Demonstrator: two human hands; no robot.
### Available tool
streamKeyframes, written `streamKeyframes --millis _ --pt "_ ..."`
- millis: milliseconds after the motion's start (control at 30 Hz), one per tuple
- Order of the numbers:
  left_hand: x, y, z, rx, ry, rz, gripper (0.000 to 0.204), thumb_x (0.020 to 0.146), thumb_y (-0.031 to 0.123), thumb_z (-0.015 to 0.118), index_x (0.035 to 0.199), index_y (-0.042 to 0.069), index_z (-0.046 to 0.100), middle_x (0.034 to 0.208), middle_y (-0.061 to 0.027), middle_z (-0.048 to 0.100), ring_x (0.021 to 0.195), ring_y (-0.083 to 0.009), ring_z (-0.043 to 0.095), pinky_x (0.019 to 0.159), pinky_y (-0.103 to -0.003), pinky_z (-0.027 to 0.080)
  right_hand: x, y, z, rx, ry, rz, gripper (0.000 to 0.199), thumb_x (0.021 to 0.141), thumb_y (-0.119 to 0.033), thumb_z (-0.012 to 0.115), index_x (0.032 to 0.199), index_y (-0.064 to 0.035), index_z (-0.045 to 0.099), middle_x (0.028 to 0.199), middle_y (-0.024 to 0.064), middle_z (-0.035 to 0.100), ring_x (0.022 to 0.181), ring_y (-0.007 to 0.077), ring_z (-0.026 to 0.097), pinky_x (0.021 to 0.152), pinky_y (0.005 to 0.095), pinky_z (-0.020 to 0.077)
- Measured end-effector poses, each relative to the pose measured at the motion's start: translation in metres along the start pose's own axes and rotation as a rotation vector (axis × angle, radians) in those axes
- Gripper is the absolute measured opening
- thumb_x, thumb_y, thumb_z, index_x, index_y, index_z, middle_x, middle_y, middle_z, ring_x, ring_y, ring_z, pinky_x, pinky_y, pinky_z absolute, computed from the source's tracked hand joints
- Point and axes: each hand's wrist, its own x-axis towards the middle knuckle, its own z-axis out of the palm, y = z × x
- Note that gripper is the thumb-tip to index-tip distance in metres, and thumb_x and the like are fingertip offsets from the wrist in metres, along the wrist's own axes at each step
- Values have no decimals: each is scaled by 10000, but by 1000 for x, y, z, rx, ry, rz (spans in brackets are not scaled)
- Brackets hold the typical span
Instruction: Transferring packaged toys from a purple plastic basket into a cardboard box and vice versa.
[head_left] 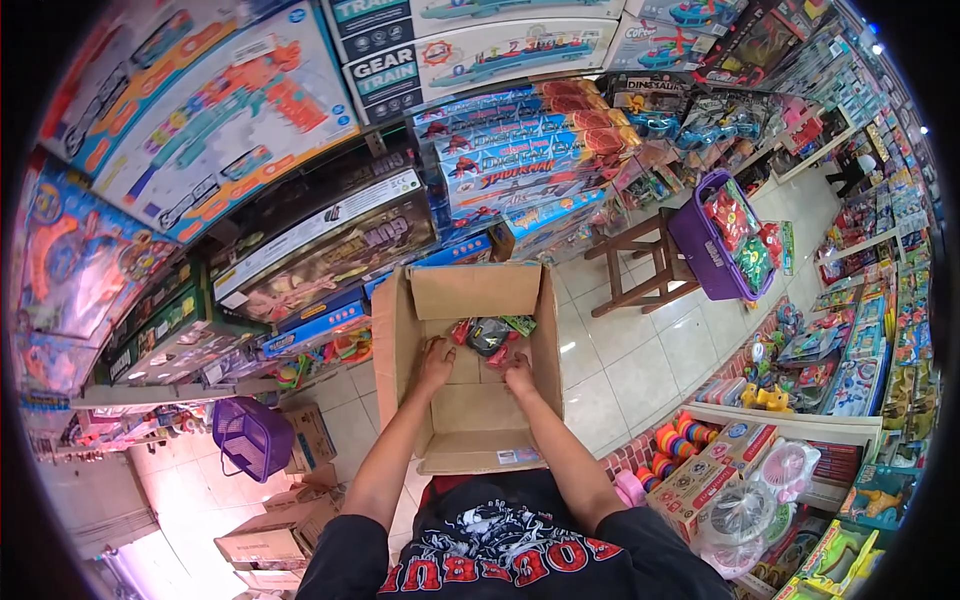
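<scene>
Small packaged toys [490,335] lie in a loose pile at the far end of an open cardboard box [470,425], just beyond both hands. Among them I see red pieces, one dark grey packet and one green packet; more detail is too small to tell. The box stands in front of the person with its flaps folded outward, and its near half shows only the bare brown bottom. The left hand [436,362] rests inside the box, palm down, with the fingers spread apart and pointing toward the toys; its fingertips are just beside the red piece at the left of the pile, and I cannot tell if they touch it. The right hand [519,376] is also inside the box, near the left one, and its fingers are bent at the near edge of the pile, close to a red piece; whether it already clamps something I cannot tell. Neither hand lifts a toy. Behind the box, stacked toy boxes [520,150] fill the shelves. To the right, a purple basket [712,255] with toys sits on a wooden stool [640,265] on the white tiled floor [640,370]. At the lower left another purple basket [250,436] stands near some cardboard cartons [270,535].
</scene>
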Motion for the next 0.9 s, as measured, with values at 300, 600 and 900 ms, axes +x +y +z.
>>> streamKeyframes --millis 300,600,900 --pt "23 -9 18 -367 -264 -357 549 891 164 602 1400 82 416 1399 -184 445 1272 -275 456 1054 -350 372 0 -12 -7 104 -81 -19 692 852 -181 597 1437 3 276 1173 151 585 775 215 639 547 347 497" --pt "-70 43 -27 -387 -218 -437 306 920 227 612 1151 38 544 885 -80 625 821 -181 593 742 -312 466 -56 -39 -48 -385 -130 -122 392 849 -255 643 1067 63 575 971 255 658 958 362 643 843 385 494" --pt "-171 96 -82 -862 24 -212 225 922 120 615 1120 38 546 1116 -77 590 1001 -160 588 822 -287 490 -152 -71 -64 -377 -309 -165 572 859 -320 652 1260 67 523 1108 244 630 908 314 662 810 354 502"
